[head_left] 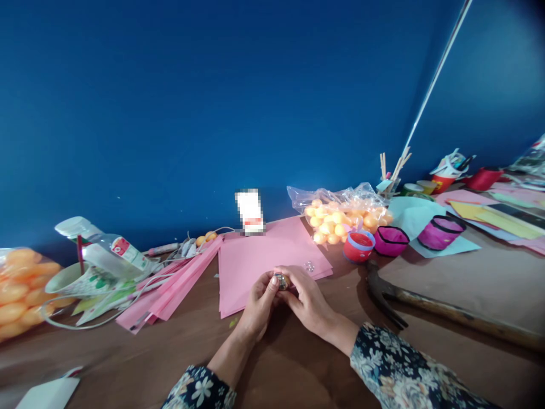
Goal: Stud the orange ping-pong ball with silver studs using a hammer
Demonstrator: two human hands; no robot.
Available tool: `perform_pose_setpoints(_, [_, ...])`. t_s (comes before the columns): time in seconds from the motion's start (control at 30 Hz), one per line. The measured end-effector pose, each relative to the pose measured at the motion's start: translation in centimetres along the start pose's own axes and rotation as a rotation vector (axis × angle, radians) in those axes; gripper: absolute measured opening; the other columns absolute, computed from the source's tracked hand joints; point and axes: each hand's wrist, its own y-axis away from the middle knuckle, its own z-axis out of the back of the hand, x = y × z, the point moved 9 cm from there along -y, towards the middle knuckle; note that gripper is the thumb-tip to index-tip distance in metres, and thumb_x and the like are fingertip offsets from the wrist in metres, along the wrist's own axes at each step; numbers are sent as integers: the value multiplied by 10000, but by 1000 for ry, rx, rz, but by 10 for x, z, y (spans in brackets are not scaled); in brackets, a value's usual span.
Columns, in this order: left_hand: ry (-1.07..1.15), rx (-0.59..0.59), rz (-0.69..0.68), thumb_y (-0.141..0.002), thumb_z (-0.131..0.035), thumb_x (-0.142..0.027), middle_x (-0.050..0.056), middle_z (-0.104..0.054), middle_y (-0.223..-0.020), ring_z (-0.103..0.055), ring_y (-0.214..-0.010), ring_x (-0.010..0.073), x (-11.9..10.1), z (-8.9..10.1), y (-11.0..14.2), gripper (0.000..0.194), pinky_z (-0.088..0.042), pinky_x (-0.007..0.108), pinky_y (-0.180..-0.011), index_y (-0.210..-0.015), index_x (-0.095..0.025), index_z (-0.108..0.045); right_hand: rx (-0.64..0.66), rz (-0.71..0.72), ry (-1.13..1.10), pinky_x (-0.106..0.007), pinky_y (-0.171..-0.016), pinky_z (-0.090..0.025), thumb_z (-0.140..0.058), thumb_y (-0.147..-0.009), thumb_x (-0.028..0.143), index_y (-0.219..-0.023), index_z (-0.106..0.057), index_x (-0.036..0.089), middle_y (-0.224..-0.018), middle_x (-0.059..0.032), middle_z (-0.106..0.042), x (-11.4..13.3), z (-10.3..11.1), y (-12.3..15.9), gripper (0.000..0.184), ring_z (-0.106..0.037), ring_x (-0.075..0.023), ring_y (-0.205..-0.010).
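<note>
Both hands meet over the near edge of a stack of pink paper (264,250). Between them is a small round object (281,280) with silvery, glittering spots; its exact kind is hard to make out. My left hand (260,301) presses its thumb on the object's near left side. From the right, my right hand (307,296) closes its fingers around the object, hiding part of it. On the paper just beyond my right hand lies a small cluster of clear shiny pieces (309,266).
A hammer (443,307) lies on the brown table at right. Behind it stand a red cup (359,247), magenta fabric containers (392,241) and a bag of orange balls (336,218). Folded pink strips (179,289), a plastic bottle (123,255) and another ball bag (25,287) occupy the left.
</note>
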Motion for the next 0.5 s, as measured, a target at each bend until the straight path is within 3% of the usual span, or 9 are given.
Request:
perform_pose_setpoints(0.33, [-164,18,-44,-849,-456,-360,60,-610,-794,-534,-701,138,1,1,-1,290,-389,248,-631,-938,-116,-585,-1,14,71,-393,-856,-438,-548,-793,120,-1111,-487,218,-1037,-76,-572,3,0,0,338,-509,-228,-978])
perform_pose_setpoints(0.5, [-157,23,-48,-851,-449,-371,55,-610,-817,-531,-717,136,1,1,-2,303,-391,250,-654,-953,-121,-587,27,30,99,-410,-881,-433,-513,-816,114,-1173,-461,232,-1081,-80,-566,5,-3,0,380,-500,-232,-1013])
